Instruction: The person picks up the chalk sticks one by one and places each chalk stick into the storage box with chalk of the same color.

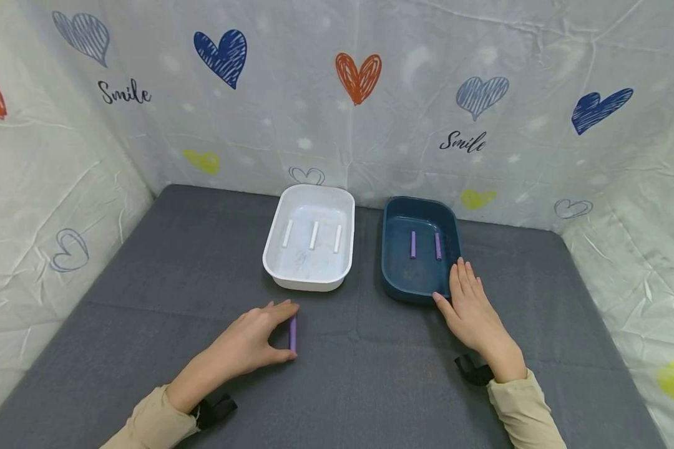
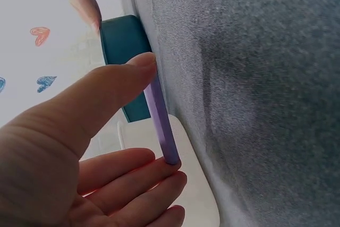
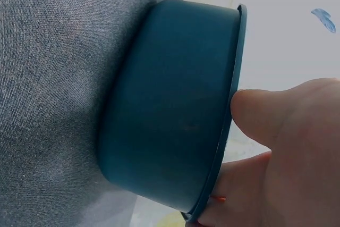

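left grip: pinching the purple stick lying on the grey worktop, near the white tray
right grip: fingers spread, resting on the blue tray rim

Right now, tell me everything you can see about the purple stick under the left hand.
The purple stick is a short, slim, pale violet rod, like chalk, with a matte surface. It lies flat on the grey cloth, pointing away from the person, in front of the white tray and apart from it. The left hand pinches it, thumb at the near end and fingertips at the far end.
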A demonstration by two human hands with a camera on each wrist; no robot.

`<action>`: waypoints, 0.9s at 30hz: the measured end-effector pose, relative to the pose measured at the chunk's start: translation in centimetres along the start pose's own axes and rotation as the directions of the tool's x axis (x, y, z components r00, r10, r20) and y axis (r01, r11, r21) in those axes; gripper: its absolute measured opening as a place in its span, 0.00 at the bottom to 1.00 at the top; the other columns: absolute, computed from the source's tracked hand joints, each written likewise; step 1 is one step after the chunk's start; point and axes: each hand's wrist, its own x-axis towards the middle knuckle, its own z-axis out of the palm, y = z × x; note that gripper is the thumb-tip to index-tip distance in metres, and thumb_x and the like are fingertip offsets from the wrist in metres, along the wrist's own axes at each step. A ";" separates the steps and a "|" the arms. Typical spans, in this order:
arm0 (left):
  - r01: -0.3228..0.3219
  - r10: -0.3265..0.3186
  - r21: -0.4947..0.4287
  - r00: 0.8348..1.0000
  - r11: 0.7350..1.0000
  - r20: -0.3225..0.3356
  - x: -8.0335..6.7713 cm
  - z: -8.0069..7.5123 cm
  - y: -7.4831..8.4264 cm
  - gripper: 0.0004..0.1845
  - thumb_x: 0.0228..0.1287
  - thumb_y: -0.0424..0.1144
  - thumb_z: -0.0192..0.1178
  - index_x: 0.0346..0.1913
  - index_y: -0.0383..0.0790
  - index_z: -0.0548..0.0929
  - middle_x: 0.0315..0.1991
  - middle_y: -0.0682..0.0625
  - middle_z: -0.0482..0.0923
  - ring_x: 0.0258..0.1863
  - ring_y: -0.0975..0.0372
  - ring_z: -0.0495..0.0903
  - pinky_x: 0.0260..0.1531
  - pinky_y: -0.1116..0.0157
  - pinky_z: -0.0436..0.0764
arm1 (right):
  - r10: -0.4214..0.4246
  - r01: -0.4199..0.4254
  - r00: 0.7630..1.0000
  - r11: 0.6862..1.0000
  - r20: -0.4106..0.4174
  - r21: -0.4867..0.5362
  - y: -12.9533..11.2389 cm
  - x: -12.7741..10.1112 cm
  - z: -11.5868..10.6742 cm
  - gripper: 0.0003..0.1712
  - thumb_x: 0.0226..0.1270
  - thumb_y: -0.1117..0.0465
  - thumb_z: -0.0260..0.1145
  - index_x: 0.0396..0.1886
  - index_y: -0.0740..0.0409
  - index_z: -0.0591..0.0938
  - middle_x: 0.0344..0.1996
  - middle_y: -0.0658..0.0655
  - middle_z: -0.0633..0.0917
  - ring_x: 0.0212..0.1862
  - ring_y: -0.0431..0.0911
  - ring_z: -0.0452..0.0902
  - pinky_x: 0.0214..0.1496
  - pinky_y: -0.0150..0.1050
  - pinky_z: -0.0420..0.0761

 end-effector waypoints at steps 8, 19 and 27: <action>-0.008 0.008 -0.004 1.000 1.000 0.012 0.6 0.2 0.5 0.38 0.47 0.39 0.79 0.62 0.28 0.77 0.63 0.35 0.75 0.63 0.40 0.73 0.61 0.44 0.72 | 0.002 -0.002 1.000 1.000 -0.004 0.003 0.0 0.0 0.0 0.47 0.81 0.40 0.42 0.77 0.75 0.44 0.78 0.70 0.39 0.78 0.61 0.31 0.76 0.61 0.42; -0.012 0.012 -0.014 1.000 1.000 0.008 1.4 0.4 1.1 0.39 0.47 0.40 0.79 0.63 0.29 0.77 0.63 0.34 0.74 0.61 0.37 0.73 0.59 0.44 0.74 | -0.003 0.004 1.000 1.000 -0.009 0.006 0.0 0.0 0.0 0.46 0.81 0.41 0.42 0.77 0.75 0.44 0.78 0.70 0.39 0.78 0.61 0.31 0.76 0.61 0.42; -0.046 0.046 -0.014 0.999 0.999 -0.011 2.4 0.1 1.7 0.40 0.47 0.41 0.79 0.64 0.29 0.76 0.63 0.36 0.75 0.61 0.37 0.73 0.57 0.44 0.76 | 0.001 -0.001 1.000 1.000 -0.010 0.006 0.0 0.0 0.1 0.47 0.81 0.40 0.42 0.77 0.75 0.44 0.78 0.70 0.39 0.78 0.60 0.30 0.76 0.61 0.42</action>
